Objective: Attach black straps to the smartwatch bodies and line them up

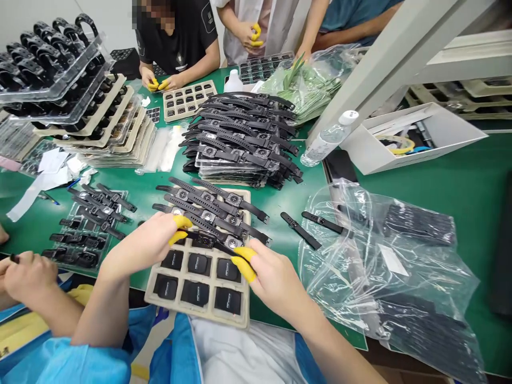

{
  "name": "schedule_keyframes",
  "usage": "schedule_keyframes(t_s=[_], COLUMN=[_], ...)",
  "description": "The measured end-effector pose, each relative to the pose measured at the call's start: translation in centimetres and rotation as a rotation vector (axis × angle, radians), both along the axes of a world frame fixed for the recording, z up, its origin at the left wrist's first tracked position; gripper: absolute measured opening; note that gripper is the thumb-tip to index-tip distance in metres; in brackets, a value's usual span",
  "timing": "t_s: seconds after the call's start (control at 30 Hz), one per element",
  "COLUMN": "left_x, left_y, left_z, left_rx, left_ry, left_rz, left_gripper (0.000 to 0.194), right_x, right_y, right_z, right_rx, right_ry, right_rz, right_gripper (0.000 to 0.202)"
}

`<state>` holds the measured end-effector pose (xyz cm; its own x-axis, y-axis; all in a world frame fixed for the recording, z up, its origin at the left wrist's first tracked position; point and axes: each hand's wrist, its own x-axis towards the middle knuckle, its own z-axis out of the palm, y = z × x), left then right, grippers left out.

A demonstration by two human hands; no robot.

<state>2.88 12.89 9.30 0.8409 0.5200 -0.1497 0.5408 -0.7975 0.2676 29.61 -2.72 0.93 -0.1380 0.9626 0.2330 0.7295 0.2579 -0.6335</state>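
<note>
My left hand point(158, 239) and my right hand point(269, 269), yellow covers on thumb and forefinger, each pinch one end of a black smartwatch's strap. The smartwatch point(205, 239) is stretched between them, its case hanging over a beige tray point(200, 313). In the tray's near compartments sit several black square watch bodies point(195, 293) with pale lettering. Across its far part lie several strapped watches point(208, 197), backs up. Two loose strap pieces point(301, 230) rest on the green table, right of the tray.
A pile of strapped watches point(244, 133) stands behind the tray, stacked watch trays point(100, 122) at back left. Plastic bags point(352, 256) of straps, a bottle point(330, 137) and a white box point(416, 144) are at right. Co-workers' hands point(162, 84) work across the table; another person's hand point(32, 277) is at left.
</note>
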Motion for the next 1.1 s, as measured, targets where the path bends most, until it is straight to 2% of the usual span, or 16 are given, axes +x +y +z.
schedule_keyframes(t_s=[0.1,0.2,0.3,0.33,0.43,0.57,0.67,0.8,0.93,1.0,1.1], left_x=[-0.6,0.0,0.2,-0.1,-2.0,-4.7,-5.1,-3.9,-2.9,-2.8,-3.4], left_y=[0.7,1.1,0.8,0.6,-0.5,-2.1,-2.7,-2.2,-1.3,-0.9,-0.2], left_z=[-1.5,-3.0,-3.9,-4.0,-4.1,-5.1,-5.6,-4.8,-4.2,-4.3,-4.0], left_rx=[-0.077,-0.001,0.118,0.167,0.262,0.25,0.308,0.36,0.388,0.397,0.364], left_ry=[0.064,0.063,-0.024,-0.051,-0.068,0.084,0.184,0.235,0.238,0.235,0.205], left_rz=[0.047,0.038,0.085,0.126,0.226,0.147,0.114,0.04,-0.03,-0.029,-0.017], left_gripper=[0.033,0.035,0.02,0.015,0.016,0.015,0.015,0.017,0.023,0.02,0.02], right_x=[-1.5,-2.0,-1.0,-0.2,3.5,9.8,12.7,13.5,13.8,14.0,13.4], right_y=[0.8,0.9,0.5,0.2,-0.7,-2.3,-3.1,-3.2,-3.0,-3.2,-3.7], right_z=[-0.4,-0.6,-0.8,-1.1,-2.6,-6.1,-8.5,-10.4,-10.2,-9.0,-6.1], right_rx=[0.053,0.062,0.068,0.068,0.028,-0.211,-0.356,-0.362,-0.275,-0.153,0.038], right_ry=[-0.133,-0.2,-0.167,-0.14,-0.118,-0.408,-0.57,-0.552,-0.337,-0.147,0.227], right_rz=[0.028,0.024,-0.032,-0.068,-0.248,-0.524,-0.562,-0.577,-0.618,-0.646,-0.732], right_gripper=[0.025,0.022,0.021,0.023,0.027,0.034,0.028,0.021,0.014,0.014,0.019])
